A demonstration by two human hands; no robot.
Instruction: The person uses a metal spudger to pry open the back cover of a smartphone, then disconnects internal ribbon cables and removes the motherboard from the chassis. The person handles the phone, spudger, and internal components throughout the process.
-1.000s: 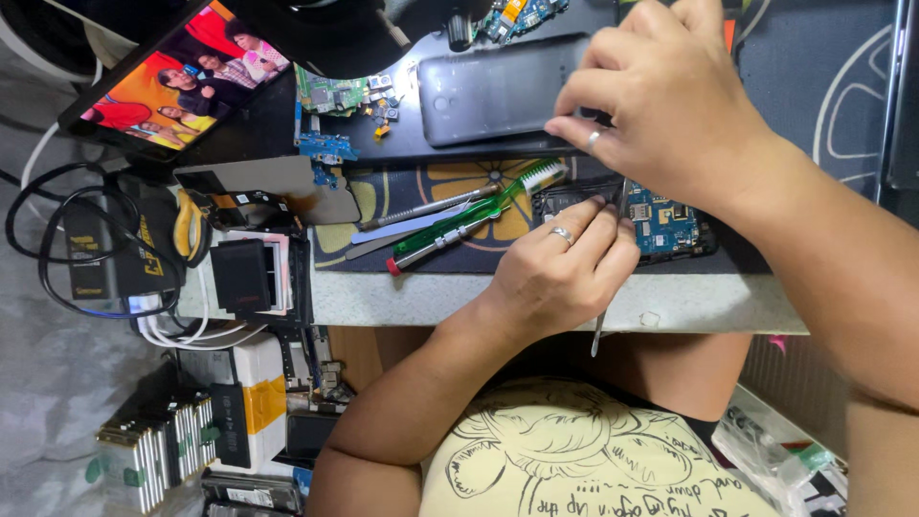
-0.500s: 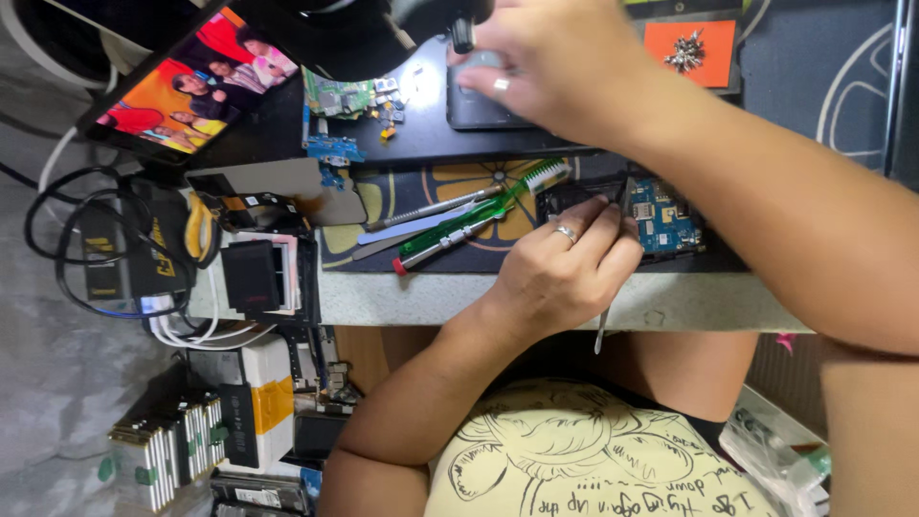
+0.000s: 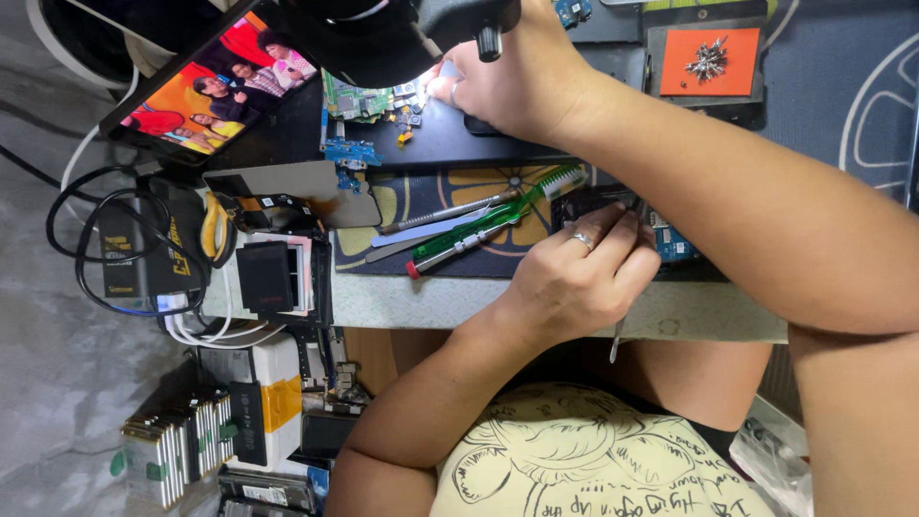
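Glossy green plastic brush (image 3: 498, 220), shiny metal ring (image 3: 582, 240), matt orange pad (image 3: 713, 61), smooth dark phone (image 3: 450, 144)

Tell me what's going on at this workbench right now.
A person is working on small electronics at a cluttered bench. Their left hand pinches a thin metal tool over a blue circuit board. Their right hand reaches up to a dark phone lying flat at the far side. Green-handled tools lie on the mat between the hands, and loose screws sit on an orange pad.

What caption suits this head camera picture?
One hand rests by a blue circuit board; the other hand reaches under a black lamp.
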